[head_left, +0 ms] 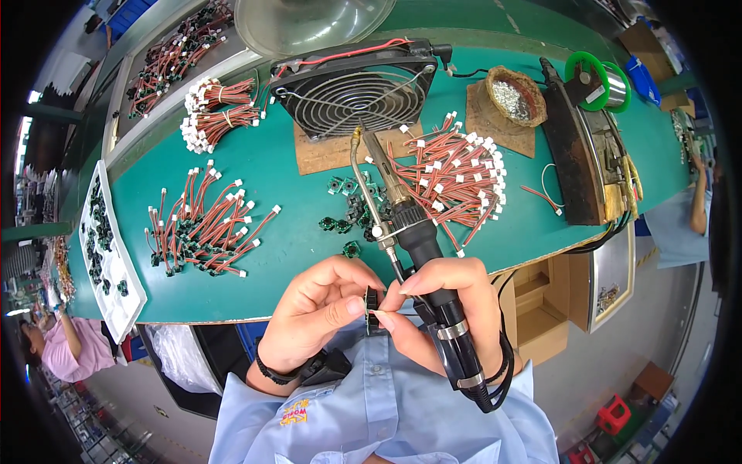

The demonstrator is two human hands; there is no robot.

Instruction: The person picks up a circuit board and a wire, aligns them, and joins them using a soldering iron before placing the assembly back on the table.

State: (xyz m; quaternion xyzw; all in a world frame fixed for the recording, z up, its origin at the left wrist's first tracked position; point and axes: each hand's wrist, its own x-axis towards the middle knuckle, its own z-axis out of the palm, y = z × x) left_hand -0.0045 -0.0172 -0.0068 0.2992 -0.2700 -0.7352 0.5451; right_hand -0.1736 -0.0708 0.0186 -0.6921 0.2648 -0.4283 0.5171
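My left hand, with a black band at its wrist, pinches a small circuit board with a black part on it, seen edge-on in front of my chest. A soldering iron with a thin solder-feed tube lies in my right hand, its tip pointing away toward the fan. The right thumb and forefinger also reach the edge of the board. Just beyond my hands lie several loose green-and-black boards. Right of them is a pile of red-and-black wires with white connectors.
A black fan stands at the back. Boards with wires attached lie left, beside a white tray of boards. Bundled wires are behind. Rightward are a bowl, a green solder spool and a dark metal box.
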